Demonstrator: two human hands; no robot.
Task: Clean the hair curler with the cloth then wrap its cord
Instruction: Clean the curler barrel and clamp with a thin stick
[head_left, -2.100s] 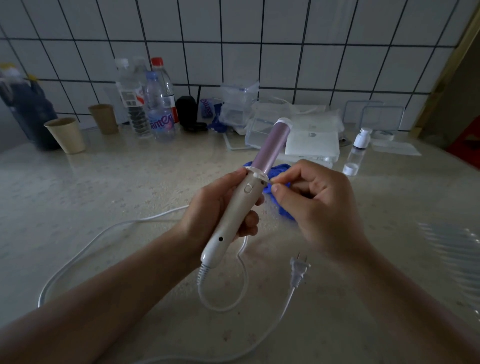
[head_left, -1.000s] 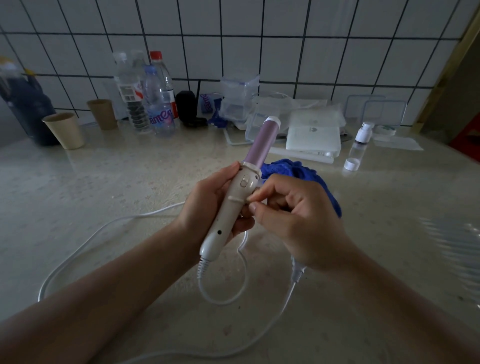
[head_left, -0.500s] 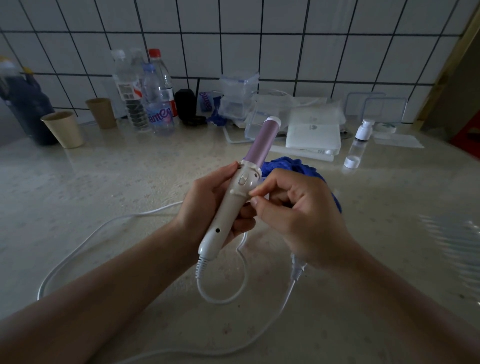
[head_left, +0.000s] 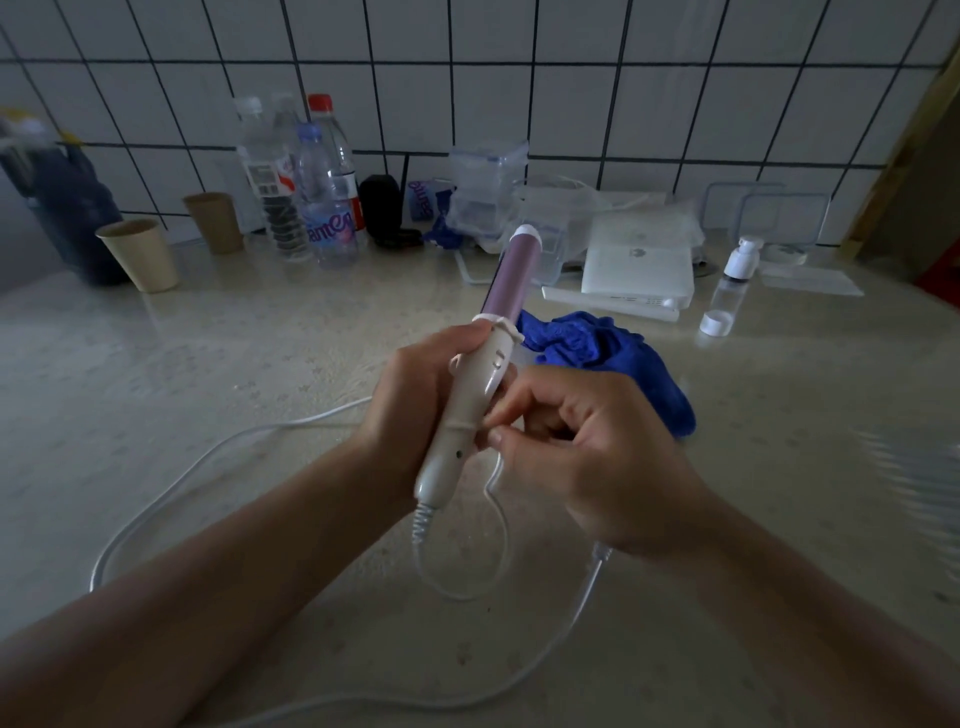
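Observation:
My left hand (head_left: 410, 405) grips the white handle of the hair curler (head_left: 470, 410), which points up and away with its purple barrel on top. Two turns of the white cord (head_left: 501, 540) lie across the handle. My right hand (head_left: 592, 457) pinches the cord against the handle's right side, just below its middle. Below the handle the cord hangs in a loop, then trails over the counter to the left and toward the front. My right wrist mostly hides the plug. The blue cloth (head_left: 613, 353) lies crumpled on the counter behind my right hand.
Along the tiled wall stand two paper cups (head_left: 140, 254), several plastic bottles (head_left: 322, 208), a dark jug (head_left: 67, 208), clear containers (head_left: 485, 192), a white box (head_left: 639, 270) and a small spray bottle (head_left: 727, 291). A clear plastic item (head_left: 914, 467) lies at the right edge.
My right hand has moved from the collar down to the middle of the handle, laying the cord across it. The curler has tilted slightly more upright.

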